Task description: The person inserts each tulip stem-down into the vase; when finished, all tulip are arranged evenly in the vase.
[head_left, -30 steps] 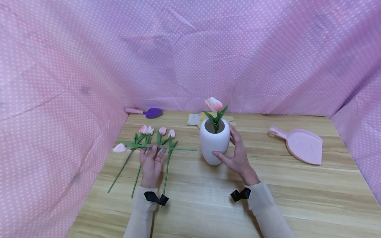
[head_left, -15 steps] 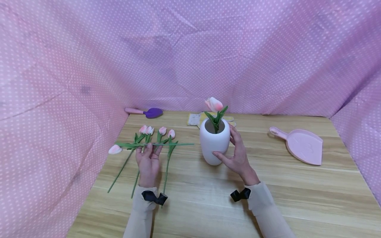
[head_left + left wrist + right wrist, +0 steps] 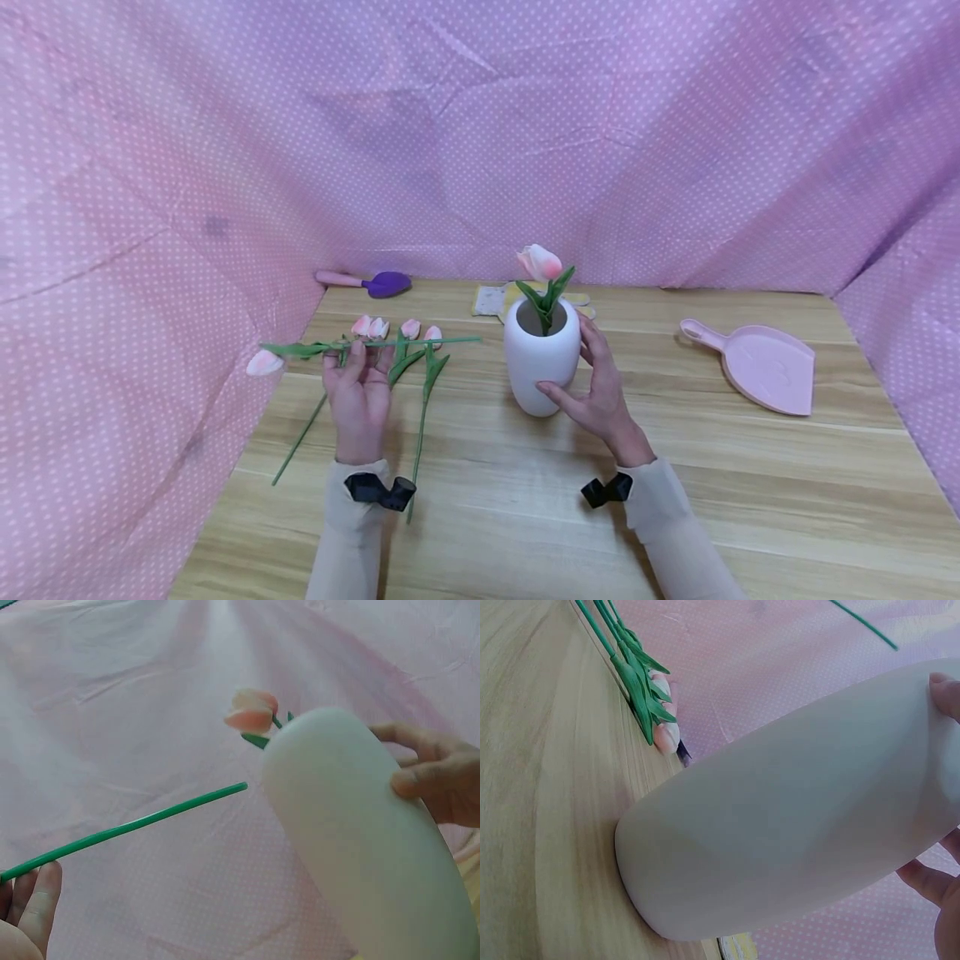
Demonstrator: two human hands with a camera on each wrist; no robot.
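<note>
My left hand (image 3: 358, 408) pinches an artificial tulip (image 3: 265, 362) by its green stem (image 3: 150, 819), held level above the table. Its pale pink bloom points left, and the bare stem end points right toward the vase. A white vase (image 3: 542, 367) stands upright on the table, and one pink and white tulip (image 3: 540, 263) rises from its mouth. My right hand (image 3: 600, 396) grips the vase's right side, thumb in front and fingers behind. Several more tulips (image 3: 641, 690) lie on the table beneath and beside my left hand, partly hidden by it.
A trowel (image 3: 386, 284) with a purple blade lies at the back left edge. Behind the vase lies a yellow and white glove (image 3: 489, 301). A pink dustpan (image 3: 768, 369) rests on the right. Pink dotted cloth (image 3: 480, 150) hangs around the wooden table (image 3: 495, 517).
My left hand has moved left and slightly up with its tulip, raising it away from the flowers on the table. The right hand and vase have stayed in place.
</note>
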